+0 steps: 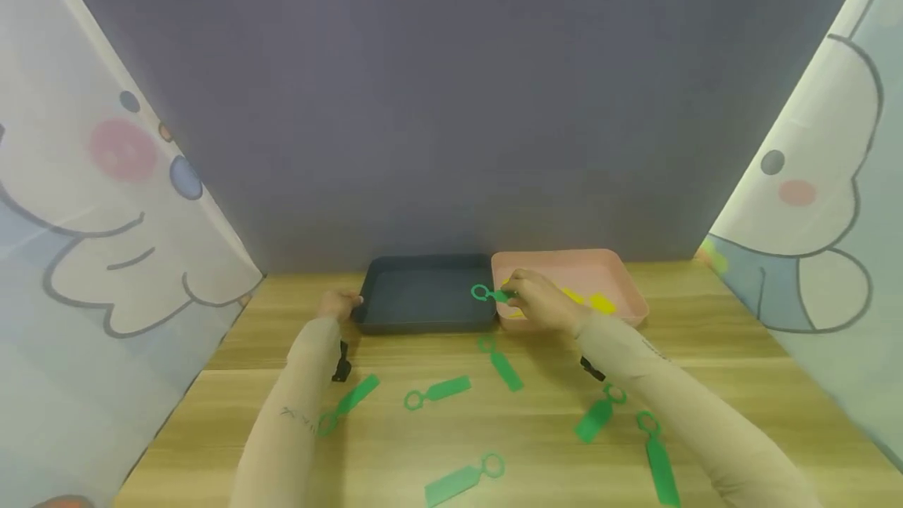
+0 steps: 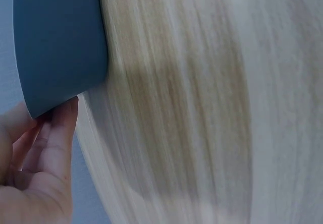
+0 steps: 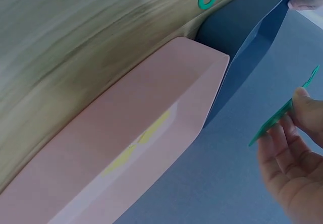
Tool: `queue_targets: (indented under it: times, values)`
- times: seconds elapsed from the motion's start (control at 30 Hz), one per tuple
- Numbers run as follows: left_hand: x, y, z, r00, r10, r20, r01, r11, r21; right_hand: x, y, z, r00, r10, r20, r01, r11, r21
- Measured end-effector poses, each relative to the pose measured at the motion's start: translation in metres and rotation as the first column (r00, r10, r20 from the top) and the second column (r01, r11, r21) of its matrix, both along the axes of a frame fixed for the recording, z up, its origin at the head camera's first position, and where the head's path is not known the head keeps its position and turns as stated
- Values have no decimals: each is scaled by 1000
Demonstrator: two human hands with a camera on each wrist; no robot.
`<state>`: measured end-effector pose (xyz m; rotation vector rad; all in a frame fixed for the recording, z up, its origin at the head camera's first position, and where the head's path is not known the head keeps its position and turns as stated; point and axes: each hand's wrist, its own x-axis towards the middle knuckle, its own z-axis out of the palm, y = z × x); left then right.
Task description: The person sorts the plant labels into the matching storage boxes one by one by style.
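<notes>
My left hand (image 1: 339,305) is at the left side of a dark blue tray (image 1: 428,328). In the left wrist view the thumb and fingers (image 2: 59,141) grip the tray's edge at a corner. My right hand (image 1: 542,300) pinches a flat green tag with a ring end (image 1: 482,292), its ring pointing left. It hovers over the left part of a pink tray (image 1: 621,277), near where the two trays meet. In the right wrist view the green tag (image 3: 275,120) is seen nearly edge-on between thumb and fingers. Yellow flat pieces (image 1: 602,303) lie inside the pink tray.
Several green ring-ended tags lie scattered on the wooden table (image 1: 381,445), among them one in the middle (image 1: 448,389), one near the front (image 1: 455,483) and one at the right (image 1: 661,469). A dark grey panel (image 1: 458,100) stands behind the trays. Cartoon-printed cloths hang on both sides.
</notes>
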<state>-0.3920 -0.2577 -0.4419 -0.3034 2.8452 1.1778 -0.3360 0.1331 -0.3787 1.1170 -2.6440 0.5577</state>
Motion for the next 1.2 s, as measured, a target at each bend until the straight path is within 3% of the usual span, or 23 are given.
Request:
queue_targets:
  times: [0.17, 0.33, 0.67, 0.93, 1.2]
  values:
    - [-3, 1, 1, 1000, 10, -6, -10, 1000, 15, -9, -12, 1, 1000, 17, 15, -17, 1000, 6]
    - [-6, 4, 7, 1000, 15, 0, -15, 1000, 16, -19, -22, 3, 998, -26, 54, 25, 999, 30]
    - [-4, 7, 12, 1000, 10, 6, -10, 1000, 1, -26, -48, -4, 978, -81, 193, 61, 992, 107]
    - [-4, 11, 17, 1000, 11, 29, -12, 999, 32, -36, -65, -9, 991, -82, 107, 62, 981, 182]
    - [-3, 14, 17, 998, 51, 22, -52, 998, 33, -39, -72, -18, 988, -107, 112, 74, 963, 261]
